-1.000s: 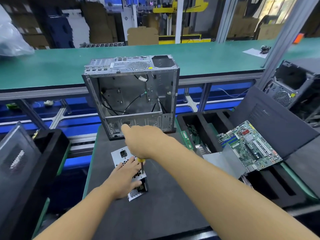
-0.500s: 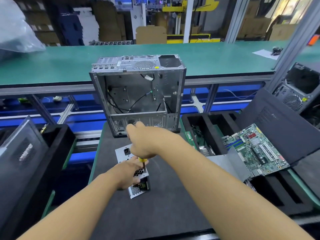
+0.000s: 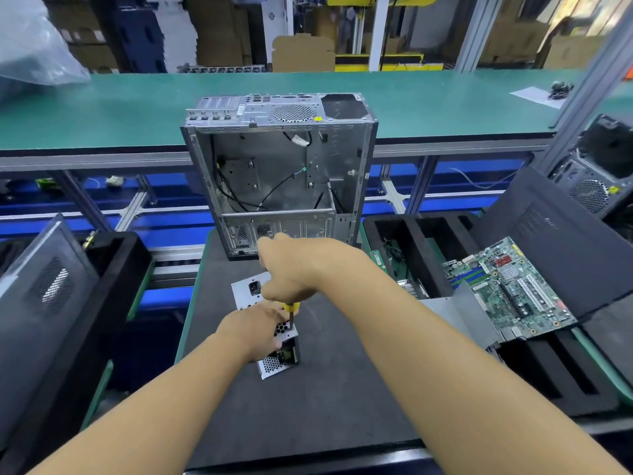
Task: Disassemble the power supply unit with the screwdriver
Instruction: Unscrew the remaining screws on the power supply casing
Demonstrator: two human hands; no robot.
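Observation:
A small silver power supply unit (image 3: 278, 364) with perforated sides lies on the dark grey mat (image 3: 329, 406), partly hidden under my hands. My left hand (image 3: 255, 332) rests on top of it, fingers curled round its near edge. My right hand (image 3: 294, 269) grips a screwdriver (image 3: 291, 311) with a yellow handle, held upright, its dark shaft pointing down onto the unit's top face.
An empty silver computer case (image 3: 279, 173) stands upright just behind my hands. A black foam tray (image 3: 421, 241) at the right holds a green motherboard (image 3: 507, 289) and a dark panel (image 3: 561, 241). Another black tray (image 3: 113, 269) with a panel stands at the left.
The view has shifted slightly; my hands stay on the power supply unit, and my left hand's fingers have curled closer round it below the screwdriver.

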